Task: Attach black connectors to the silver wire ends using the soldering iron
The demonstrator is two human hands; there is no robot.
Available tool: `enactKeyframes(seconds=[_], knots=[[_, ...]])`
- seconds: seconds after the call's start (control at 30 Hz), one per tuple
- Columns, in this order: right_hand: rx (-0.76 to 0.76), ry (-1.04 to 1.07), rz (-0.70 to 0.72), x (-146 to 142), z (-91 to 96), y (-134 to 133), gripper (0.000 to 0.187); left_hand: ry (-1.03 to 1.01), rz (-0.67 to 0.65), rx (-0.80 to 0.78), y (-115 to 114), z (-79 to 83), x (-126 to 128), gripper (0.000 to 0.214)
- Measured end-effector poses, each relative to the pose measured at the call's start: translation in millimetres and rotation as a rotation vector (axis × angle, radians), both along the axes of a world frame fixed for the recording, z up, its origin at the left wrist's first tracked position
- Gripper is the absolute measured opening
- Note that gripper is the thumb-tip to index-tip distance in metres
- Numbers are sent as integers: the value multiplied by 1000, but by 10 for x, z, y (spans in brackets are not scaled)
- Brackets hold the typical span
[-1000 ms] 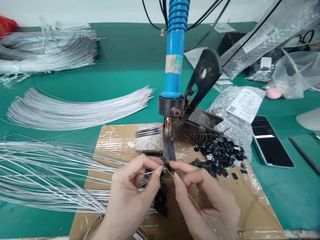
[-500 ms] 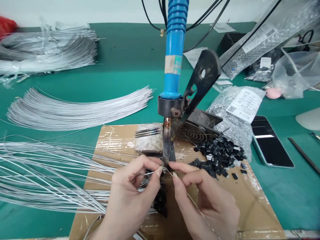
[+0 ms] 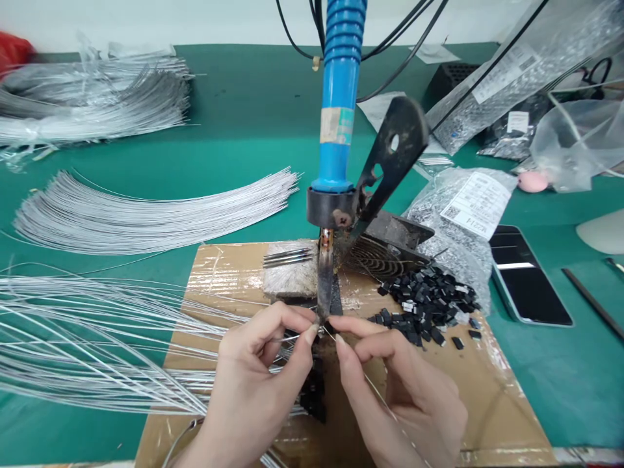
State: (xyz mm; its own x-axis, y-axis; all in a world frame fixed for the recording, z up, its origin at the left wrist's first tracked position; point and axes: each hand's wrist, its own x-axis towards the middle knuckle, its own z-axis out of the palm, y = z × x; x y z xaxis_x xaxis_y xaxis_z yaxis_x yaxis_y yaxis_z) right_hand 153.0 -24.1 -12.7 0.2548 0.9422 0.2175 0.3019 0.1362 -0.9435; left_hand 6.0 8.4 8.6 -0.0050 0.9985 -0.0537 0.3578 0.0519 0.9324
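A blue-handled soldering iron (image 3: 340, 110) stands upright in a dark metal stand (image 3: 385, 169), its tip (image 3: 325, 286) pointing down at a taped cardboard sheet (image 3: 487, 390). My left hand (image 3: 258, 383) pinches a thin silver wire right at the tip, with more wires running under its fingers. My right hand (image 3: 400, 396) pinches a fine solder wire (image 3: 375, 393) and holds its end against the same spot. The fingertips of both hands nearly meet below the iron.
A heap of small black parts (image 3: 429, 302) lies right of the iron. Silver wire bundles (image 3: 146, 214) fan over the green table (image 3: 244, 123) at left. A phone (image 3: 529, 276), plastic bags (image 3: 463, 208) and cables sit at right. A grey pad (image 3: 290, 270) lies behind the tip.
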Motion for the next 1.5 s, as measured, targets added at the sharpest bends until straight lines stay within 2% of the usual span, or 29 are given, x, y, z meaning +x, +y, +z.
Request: enactKeyframes(seconds=[0.37, 0.6, 0.87, 1.5], knots=[[4, 20, 2, -8, -2, -12, 19, -8, -4, 7, -11, 3, -20, 17], [-5, 5, 17, -2, -39, 10, 20, -114, 10, -74, 8, -29, -27, 13], [-6, 79, 33, -2, -90, 20, 20, -112, 32, -145, 40, -62, -43, 11], [-44, 59, 16, -10, -56, 24, 21, -174, 56, -103, 90, -10, -17, 11]])
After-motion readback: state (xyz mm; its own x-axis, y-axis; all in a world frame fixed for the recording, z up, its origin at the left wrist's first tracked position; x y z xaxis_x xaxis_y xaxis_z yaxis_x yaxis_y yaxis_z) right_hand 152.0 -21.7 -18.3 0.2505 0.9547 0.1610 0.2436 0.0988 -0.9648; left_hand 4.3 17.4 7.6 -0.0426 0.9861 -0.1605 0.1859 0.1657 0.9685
